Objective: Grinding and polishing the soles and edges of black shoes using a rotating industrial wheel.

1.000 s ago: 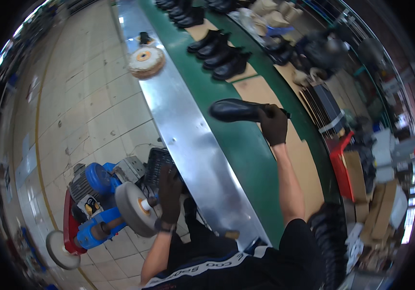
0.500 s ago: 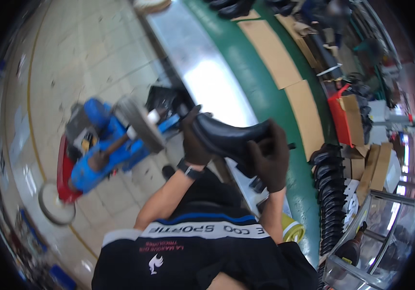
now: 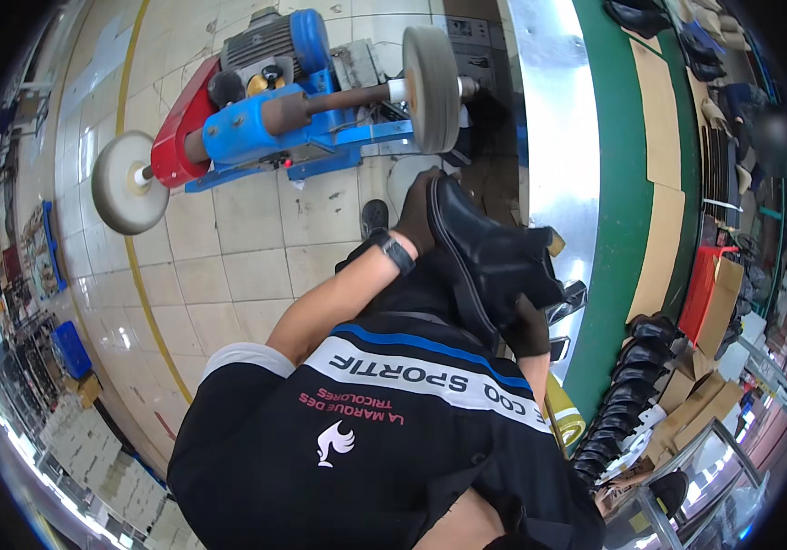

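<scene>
From here I see a long green table (image 3: 621, 192) with flat brown cardboard (image 3: 659, 243) on it. A big blue machine (image 3: 251, 128) stands on the pale tile floor (image 3: 251, 291).

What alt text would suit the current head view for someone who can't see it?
A black ankle boot is held before the wearer's torso, gloved left hand at its toe, gloved right hand at its heel end. A blue-and-red buffing machine stands ahead to the left; a green work surface bearing cardboard sheets runs along the right.

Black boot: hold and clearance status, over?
Left hand gripping black boot by toe end; right hand by heel end. Grey wheel beyond toe, not touching boot.
</scene>
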`<state>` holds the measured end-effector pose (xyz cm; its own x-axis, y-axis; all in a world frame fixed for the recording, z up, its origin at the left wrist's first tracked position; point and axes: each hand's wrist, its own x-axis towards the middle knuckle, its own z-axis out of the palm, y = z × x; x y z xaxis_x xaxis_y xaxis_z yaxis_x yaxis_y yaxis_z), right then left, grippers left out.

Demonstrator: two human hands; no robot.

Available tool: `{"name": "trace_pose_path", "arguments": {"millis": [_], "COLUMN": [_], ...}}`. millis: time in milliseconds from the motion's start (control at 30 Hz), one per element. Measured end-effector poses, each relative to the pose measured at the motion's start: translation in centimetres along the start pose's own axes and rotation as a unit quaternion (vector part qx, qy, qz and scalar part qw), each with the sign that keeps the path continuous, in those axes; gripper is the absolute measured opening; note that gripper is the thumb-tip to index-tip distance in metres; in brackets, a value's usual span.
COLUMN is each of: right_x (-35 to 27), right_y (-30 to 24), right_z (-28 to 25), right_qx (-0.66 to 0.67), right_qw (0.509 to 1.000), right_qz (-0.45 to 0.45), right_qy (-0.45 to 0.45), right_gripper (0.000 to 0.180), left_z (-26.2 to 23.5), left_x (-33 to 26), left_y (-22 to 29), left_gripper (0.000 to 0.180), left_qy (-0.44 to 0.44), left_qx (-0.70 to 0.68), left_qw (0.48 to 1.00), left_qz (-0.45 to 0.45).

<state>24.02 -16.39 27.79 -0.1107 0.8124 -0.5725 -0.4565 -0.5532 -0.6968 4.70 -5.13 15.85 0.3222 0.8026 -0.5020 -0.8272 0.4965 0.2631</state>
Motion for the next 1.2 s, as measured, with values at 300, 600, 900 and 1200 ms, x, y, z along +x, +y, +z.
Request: {"name": "trace_pose_path", "arguments": {"millis": [300,600,900,1200], "right_x": [11.4,17.8,11.5,8.6], "right_y": [2.1,3.1,4.0,-2.4], "right_z": [2.7,5.8,-1.7,3.8], "right_qx": [0.023,0.188,-0.266,-0.585], "right_qw": [0.996,0.948,0.96,0.778], "right_qz": [0.061,0.253,0.073,-0.158], "right_qy": [-0.062,-0.035,-0.043,-0.163], "right_gripper": [0.033,0.042,0.041,0.069], "left_z": [-1.5,-4.4,-5.7,-4.9], "left_x": [5.3,10.5,6.7,2.4], "left_y": [3.2,4.8,1.4,2.5], "left_gripper": [0.059,0.076,0.082,0.072], "left_qy": [0.001,0.077,-0.047,0.003], "left_qx": [-0.198,-0.06,-0.225,-0.127], "left_qw": [0.979,0.995,0.969,0.99], "left_qz": [-0.052,-0.033,-0.096,-0.057]}}
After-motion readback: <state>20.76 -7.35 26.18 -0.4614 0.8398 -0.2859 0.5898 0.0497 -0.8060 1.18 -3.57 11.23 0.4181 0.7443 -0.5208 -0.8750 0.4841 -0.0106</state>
